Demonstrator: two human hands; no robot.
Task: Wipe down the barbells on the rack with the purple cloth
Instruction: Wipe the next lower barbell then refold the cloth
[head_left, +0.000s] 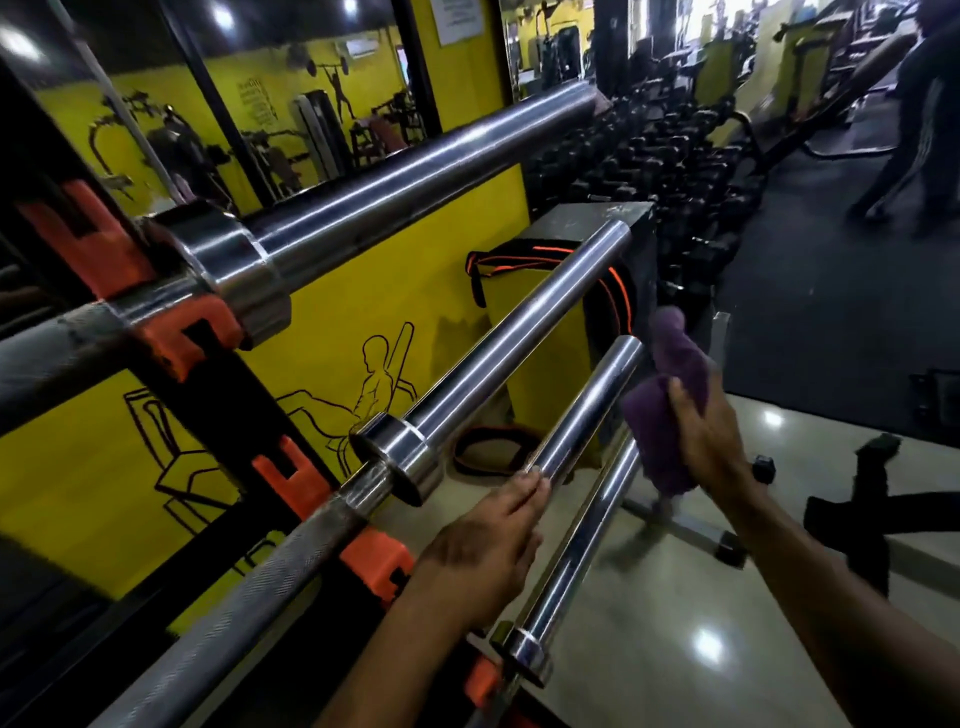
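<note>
Four chrome barbells jut from a black rack (171, 374) with orange hooks (176, 338), stacked one below another against a yellow gym wall. A person's right hand (706, 441) has its grip clamped on the purple cloth (670, 410), bunched and held just beside the tip of the third bar (587, 410), near but not clearly touching the metal. The left hand (483, 551) reaches in with fingers straight and together, fingertips (532, 486) resting against the underside of that same bar sleeve, seemingly steadying it.

Judged from the scene, the wiping of the third bar's sleeve is the step in hand, with the cloth at its outer end. The next move likely calls for wrapping the cloth round the sleeve and drawing it along toward the collar, while the left hand keeps the bar from rolling in its hook. The top bar (415, 171), the second bar (498, 332) and the lowest bar (576, 556) sit in their own hooks; whether any has been cleaned cannot be told.

No bins or boxes with visible contents appear. A yellow and orange padded bag (519, 291) leans against the wall behind the bars, its contents hidden.
</note>
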